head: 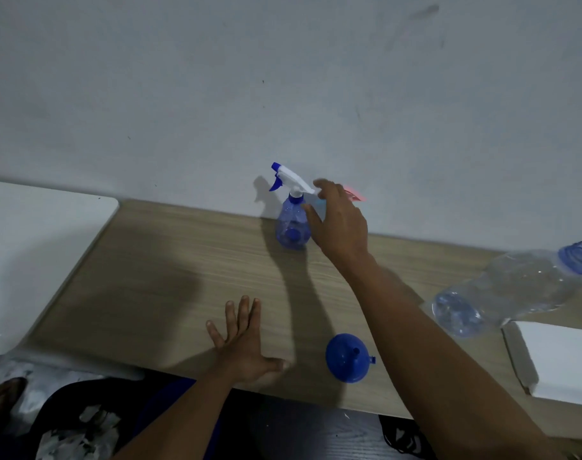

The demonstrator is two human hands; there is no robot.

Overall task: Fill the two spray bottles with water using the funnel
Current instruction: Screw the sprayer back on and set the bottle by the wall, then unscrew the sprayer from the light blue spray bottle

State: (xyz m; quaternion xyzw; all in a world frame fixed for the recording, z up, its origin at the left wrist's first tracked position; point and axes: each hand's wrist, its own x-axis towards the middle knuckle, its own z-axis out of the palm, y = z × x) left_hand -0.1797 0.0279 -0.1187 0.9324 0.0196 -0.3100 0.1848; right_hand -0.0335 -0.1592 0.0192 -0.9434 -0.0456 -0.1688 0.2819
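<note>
A blue spray bottle (291,224) with a white and blue trigger head stands upright at the back of the wooden table (170,260), against the wall. My right hand (341,220) reaches beside it, fingers spread, fingertips at the trigger head's rear. Behind this hand a red part of a second sprayer (354,193) peeks out; the rest is hidden. A blue funnel (347,357) lies wide side down near the front edge. My left hand (246,343) rests flat and empty on the table, left of the funnel.
A large clear water bottle (508,287) with a blue cap stands at the right. A white box (561,358) lies in front of it. A white surface (34,247) adjoins the table's left side. The grey wall runs right behind the table.
</note>
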